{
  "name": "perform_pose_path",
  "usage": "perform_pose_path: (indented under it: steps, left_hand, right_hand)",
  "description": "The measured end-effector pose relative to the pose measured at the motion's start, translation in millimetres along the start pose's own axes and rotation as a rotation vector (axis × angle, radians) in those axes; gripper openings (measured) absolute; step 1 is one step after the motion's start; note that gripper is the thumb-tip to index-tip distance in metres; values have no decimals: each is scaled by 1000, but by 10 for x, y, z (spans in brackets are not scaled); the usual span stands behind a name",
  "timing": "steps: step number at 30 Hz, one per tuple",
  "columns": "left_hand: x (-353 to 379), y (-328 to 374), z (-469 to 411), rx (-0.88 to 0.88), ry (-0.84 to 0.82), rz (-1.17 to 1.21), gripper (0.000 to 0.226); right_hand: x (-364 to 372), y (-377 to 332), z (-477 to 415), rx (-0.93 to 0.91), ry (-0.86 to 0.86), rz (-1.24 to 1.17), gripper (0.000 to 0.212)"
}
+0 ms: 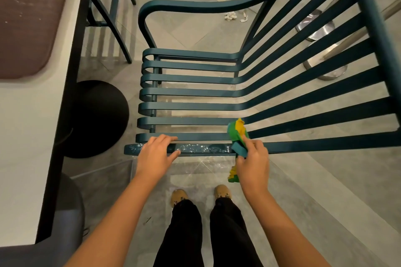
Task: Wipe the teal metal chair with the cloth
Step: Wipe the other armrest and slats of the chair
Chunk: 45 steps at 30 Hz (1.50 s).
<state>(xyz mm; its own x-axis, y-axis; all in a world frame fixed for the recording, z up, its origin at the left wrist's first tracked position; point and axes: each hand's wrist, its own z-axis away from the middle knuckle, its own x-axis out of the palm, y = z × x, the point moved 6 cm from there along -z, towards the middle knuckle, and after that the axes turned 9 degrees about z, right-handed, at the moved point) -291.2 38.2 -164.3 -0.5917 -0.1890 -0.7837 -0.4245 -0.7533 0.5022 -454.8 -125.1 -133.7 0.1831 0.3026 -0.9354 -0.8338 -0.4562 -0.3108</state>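
Note:
The teal metal chair [195, 93] fills the middle of the head view, seen from above, its slatted seat running left to right and its back rising at the right. The nearest bar, an armrest or side rail, carries whitish speckles. My left hand [155, 154] rests flat on that bar, fingers spread over it and the slat beyond. My right hand [252, 159] grips a bunched green, yellow and teal cloth [236, 131] pressed against the same bar where it meets the back. One end of the cloth hangs below my hand.
A white table [23, 125] with a dark edge stands at the left, a brown cushion [28, 17] on it and a black round base [97, 117] beneath. Crumpled paper litter [231, 16] lies on the grey floor beyond the chair. Steel post bases [314, 28] sit behind the chair back.

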Motion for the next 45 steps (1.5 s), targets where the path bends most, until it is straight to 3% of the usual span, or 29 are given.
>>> perform_pose_path:
  steps: [11,16,22,26,35,41,45]
  left_hand:
    - [-121,-293,99,-29,47,-68,45]
    - [-136,-303,87,-37,51,-30,42]
    - [-139,-320,84,-61,57,-1,42]
    - [-134,-320,87,-53,61,8,42]
    - [-123,-334,82,-39,57,5,43]
    - [-130,-325,61,-24,29,-21,44]
    - [-165,-378,83,-12,49,92,45]
  right_hand:
    - [389,-572,291,-117,-67,31,66]
    - [429,-699,243,-134,-211,-44,53]
    - [129,-422,-4,-68,-133,-70,37]
    - [118,-293,-42,-33,-183,83,40]
    - [403,-787,283,-125,-276,24,56]
    - [424,-920,239,-151,-343,-4,50]
    - [262,-711,119,-106,-283,-46,39]
